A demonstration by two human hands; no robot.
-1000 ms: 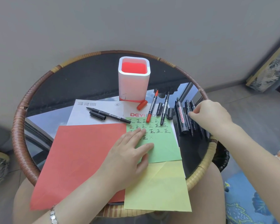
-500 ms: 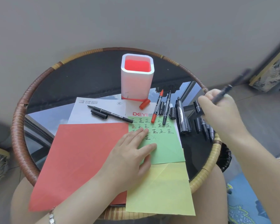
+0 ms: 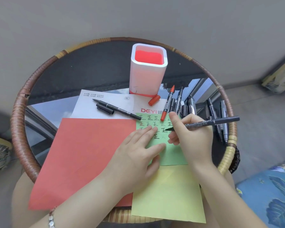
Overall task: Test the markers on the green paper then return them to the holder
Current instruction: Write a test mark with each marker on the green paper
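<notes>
A round table with a woven rattan rim (image 3: 18,112) stands close to a grey wall (image 3: 138,17). Its dark glass top (image 3: 89,71) reflects window frames and some sky. On the glass lies a white printed sheet (image 3: 85,109) with the red letters "DEYI". A large red paper (image 3: 89,153) covers the near edge of this sheet and reaches over the table rim. Just beside it on the right lies a yellow-green paper (image 3: 168,195), which also goes over the rim. At the lower right is a blue cushion (image 3: 270,195) with a leaf pattern.
</notes>
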